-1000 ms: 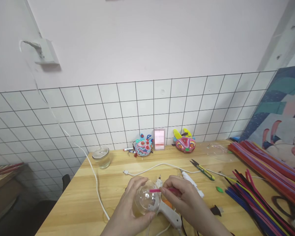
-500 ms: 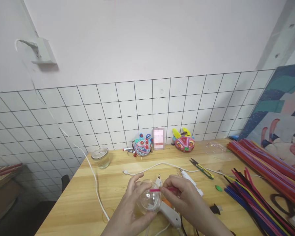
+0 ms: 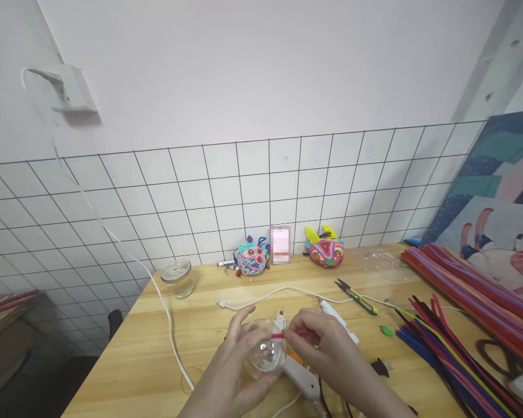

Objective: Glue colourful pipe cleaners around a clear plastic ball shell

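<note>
My left hand [image 3: 239,360] is curled round a clear plastic ball [image 3: 265,357], fingers on its upper side and thumb below. In my right hand [image 3: 316,342] a short pink pipe cleaner [image 3: 278,335] is pinched between thumb and fingers. The strip's left end lies at the top of the ball, close to my left fingertips. Behind and under the ball lies a white glue gun [image 3: 303,376], with its nozzle [image 3: 281,313] showing beyond the ball. Part of an orange piece [image 3: 294,359] shows by the gun.
Yellow-handled snips [image 3: 357,296], a white pen-like tool [image 3: 337,319] and a white cable [image 3: 261,299] lie beyond my hands. Pipe cleaners [image 3: 453,360] are heaped at right. Two decorated masks [image 3: 253,259] lean at the wall, with a glass jar [image 3: 177,278] at left.
My left index fingertip has shifted slightly right along the pink pipe cleaner, so less of the strip shows. Both hands keep their hold; the view has tilted a little.
</note>
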Demonstrator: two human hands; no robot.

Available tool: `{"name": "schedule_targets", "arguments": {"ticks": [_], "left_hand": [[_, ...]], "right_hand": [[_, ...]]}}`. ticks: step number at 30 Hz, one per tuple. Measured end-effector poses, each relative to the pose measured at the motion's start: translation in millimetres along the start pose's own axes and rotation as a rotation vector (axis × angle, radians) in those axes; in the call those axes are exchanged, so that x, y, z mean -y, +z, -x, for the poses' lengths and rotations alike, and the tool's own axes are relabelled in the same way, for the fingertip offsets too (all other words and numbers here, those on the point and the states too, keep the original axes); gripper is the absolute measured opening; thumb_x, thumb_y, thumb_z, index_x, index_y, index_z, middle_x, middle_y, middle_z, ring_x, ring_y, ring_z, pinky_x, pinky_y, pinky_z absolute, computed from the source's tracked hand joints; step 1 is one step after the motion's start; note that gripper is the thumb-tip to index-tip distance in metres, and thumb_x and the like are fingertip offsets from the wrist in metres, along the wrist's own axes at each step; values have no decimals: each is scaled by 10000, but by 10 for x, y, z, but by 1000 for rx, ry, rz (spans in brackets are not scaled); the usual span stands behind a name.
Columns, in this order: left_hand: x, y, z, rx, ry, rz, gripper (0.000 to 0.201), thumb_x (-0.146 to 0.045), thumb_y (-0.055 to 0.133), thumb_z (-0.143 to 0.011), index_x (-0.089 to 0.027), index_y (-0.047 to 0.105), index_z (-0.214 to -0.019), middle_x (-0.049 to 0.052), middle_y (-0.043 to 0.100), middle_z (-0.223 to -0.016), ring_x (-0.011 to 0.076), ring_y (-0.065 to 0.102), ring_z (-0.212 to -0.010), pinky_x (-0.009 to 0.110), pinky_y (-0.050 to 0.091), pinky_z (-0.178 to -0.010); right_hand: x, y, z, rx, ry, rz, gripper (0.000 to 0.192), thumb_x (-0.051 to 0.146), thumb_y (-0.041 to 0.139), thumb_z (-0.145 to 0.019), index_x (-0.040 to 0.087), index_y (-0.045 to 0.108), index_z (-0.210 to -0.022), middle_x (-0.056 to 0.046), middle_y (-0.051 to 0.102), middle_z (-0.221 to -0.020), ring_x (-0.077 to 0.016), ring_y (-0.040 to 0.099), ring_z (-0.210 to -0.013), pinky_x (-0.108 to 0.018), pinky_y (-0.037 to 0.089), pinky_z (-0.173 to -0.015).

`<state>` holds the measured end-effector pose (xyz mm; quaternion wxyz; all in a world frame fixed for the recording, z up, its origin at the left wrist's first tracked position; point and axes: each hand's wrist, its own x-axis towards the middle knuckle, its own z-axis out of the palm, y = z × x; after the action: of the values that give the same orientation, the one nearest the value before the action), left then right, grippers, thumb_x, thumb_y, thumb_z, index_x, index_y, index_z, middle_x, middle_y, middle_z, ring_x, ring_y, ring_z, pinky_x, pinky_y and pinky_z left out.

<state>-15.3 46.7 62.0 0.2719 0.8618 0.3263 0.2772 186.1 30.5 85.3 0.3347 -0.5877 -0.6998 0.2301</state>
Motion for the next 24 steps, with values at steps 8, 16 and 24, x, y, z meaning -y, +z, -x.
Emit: {"name": "schedule_targets", "arguments": {"ticks": [8,16,24], "left_hand": [[44,51,16,-26,20,9,560,-100,614,-754,-322,452,-1242,93,480,-1357,290,213,-1402,474,357,-1052],[2,38,0,-58,-4,40,565,-80,617,-707,-313,476,-1201,103,480,-1345,292,281,-1372,471,372,-1033],[113,62,6,-76,-24,134,479,-146,624,-718,-275,494,-1161,114,514,-1260,306,261,-1372,487,368,-1025]], "right_hand": [[33,3,-6,12,-8,-24,190,223,518,-816,186,597,-647,4,621,-639,-131,528,-602,-227,369,-549],[1,-6,0,36,-8,-72,190,248,523,-843,195,611,-684,10,608,-650,-135,524,-624,-231,373,-564],[-81,-51,5,51,-23,-150,117,209,522,-838,203,615,-767,14,604,-701,-133,535,-660,-223,396,-584]]}}
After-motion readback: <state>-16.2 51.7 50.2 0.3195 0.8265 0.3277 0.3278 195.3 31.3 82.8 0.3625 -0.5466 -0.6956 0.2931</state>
